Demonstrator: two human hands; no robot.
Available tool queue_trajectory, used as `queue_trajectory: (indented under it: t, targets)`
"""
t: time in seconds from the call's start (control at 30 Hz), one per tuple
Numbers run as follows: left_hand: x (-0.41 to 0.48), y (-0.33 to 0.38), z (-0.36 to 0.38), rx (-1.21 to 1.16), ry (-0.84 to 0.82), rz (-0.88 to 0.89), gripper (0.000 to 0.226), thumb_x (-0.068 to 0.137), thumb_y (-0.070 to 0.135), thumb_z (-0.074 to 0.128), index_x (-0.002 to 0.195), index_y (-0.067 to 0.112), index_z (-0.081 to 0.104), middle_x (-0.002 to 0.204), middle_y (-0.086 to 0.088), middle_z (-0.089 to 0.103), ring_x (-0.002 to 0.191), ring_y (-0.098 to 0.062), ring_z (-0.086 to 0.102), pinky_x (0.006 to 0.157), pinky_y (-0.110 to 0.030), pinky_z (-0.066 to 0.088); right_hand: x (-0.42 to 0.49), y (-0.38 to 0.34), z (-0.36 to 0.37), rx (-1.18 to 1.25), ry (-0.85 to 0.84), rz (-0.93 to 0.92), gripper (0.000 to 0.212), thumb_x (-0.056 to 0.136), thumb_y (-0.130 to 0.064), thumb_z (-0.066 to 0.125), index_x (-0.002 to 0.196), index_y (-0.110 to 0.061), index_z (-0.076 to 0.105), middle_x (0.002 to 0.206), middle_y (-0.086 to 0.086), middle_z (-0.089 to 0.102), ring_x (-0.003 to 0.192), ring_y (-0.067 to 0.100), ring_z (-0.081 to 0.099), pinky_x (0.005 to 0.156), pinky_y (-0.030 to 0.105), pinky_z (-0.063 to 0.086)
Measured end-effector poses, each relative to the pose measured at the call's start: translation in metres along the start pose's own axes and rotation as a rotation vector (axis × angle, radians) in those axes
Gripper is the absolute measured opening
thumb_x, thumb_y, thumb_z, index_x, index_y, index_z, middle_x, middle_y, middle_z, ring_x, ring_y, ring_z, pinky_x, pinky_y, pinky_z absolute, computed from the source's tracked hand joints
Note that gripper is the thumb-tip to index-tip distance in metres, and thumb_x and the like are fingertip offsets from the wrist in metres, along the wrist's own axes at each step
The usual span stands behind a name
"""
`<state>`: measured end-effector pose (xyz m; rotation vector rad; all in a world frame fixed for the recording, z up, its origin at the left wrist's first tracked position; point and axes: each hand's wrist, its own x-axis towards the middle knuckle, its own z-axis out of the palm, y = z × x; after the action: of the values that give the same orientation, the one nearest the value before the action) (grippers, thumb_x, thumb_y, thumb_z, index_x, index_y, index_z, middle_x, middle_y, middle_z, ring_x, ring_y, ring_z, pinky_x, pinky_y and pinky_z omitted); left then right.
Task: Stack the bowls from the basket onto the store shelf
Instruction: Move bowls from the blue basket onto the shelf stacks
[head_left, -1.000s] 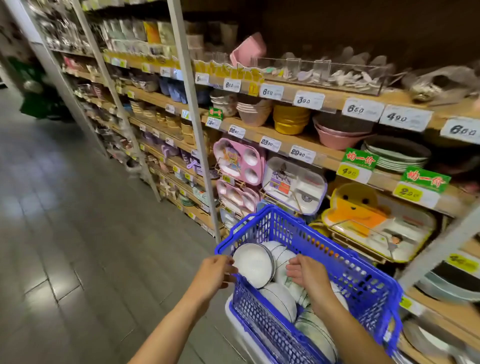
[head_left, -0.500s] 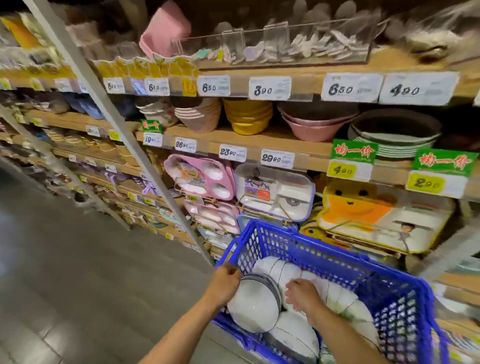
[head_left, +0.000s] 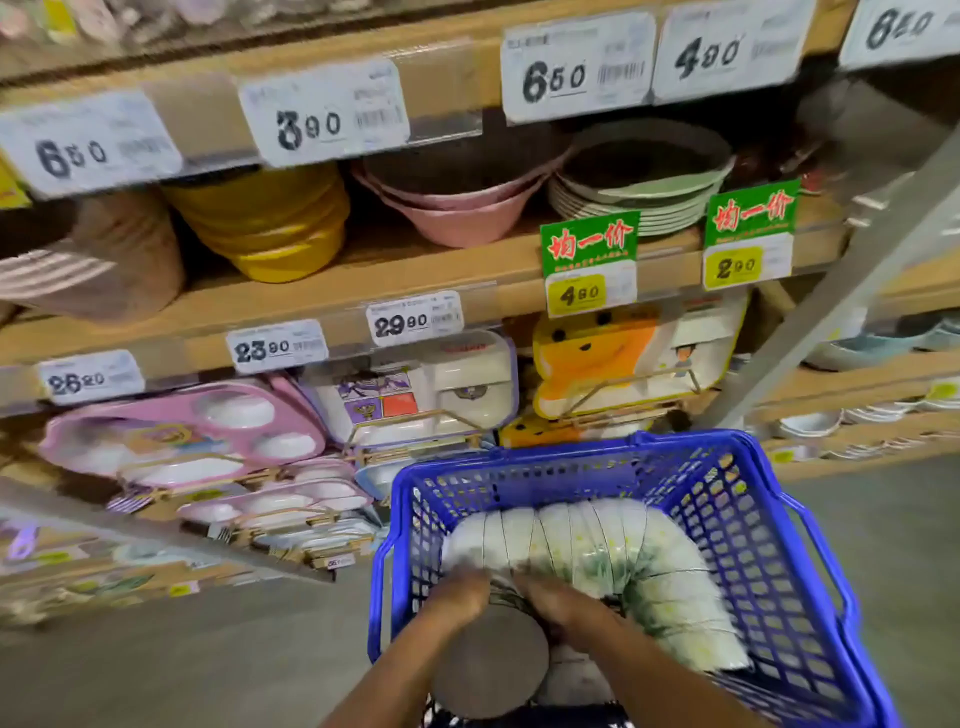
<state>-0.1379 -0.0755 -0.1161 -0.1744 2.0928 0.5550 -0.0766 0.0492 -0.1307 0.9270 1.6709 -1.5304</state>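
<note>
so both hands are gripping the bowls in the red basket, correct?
Not red. The head view shows a blue basket; the left hand and right hand do grip the bowls in it.

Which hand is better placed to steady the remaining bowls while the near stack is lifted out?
Likely the right hand: it lies beside the bowl row in the blue basket; the left hand sits across the near stack.

Grey floor (head_left: 156, 665) (blurred), wooden shelves (head_left: 415, 270) — white price tags (head_left: 322, 114) along edges — grey metal upright (head_left: 831, 291), dim light.
</note>
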Motion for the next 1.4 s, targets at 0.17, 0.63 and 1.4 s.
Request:
queue_trajectory:
  t: [0.17,0.63,1.4]
  targets:
    - [0.022,-0.001,0.009,0.133,-0.072,0.052,0.056,0.101,0.044,0.029,0.146,0.010,0.031,0.152,-0.013,0.034,0.134,-0.027,0.041,0.109,-0.030,0.034,-0.007,-0.001,0.018,0.060,-0.031,-0.002,0.048,0.105,-0.041,0.028,0.130,-0.013,0.058,0.131,0.008,0.059,0.119,0.019,0.056,0.103,0.030,0.042]
    - [0.010,0.004,0.019,0.191,0.039,0.084,0.053,0.097,0.047,0.026,0.119,0.012,0.060,0.125,-0.013,0.059,0.114,-0.029,0.055,0.103,-0.042,0.040,-0.004,-0.002,0.034,-0.176,0.278,-0.012,0.043,0.105,-0.029,0.028,0.133,-0.007,0.051,0.136,0.018,0.054,0.125,0.031,0.051,0.105,0.038,0.041]
    - [-0.017,-0.001,0.015,-0.082,0.251,0.270,0.046,0.096,0.040,0.051,0.135,0.016,0.049,0.136,-0.012,0.050,0.120,-0.028,0.050,0.092,-0.029,0.041,-0.012,0.030,0.038,0.371,0.596,-0.131,0.051,0.094,-0.038,0.058,0.134,-0.008,0.049,0.127,0.012,0.060,0.117,0.025,0.056,0.091,0.028,0.042]
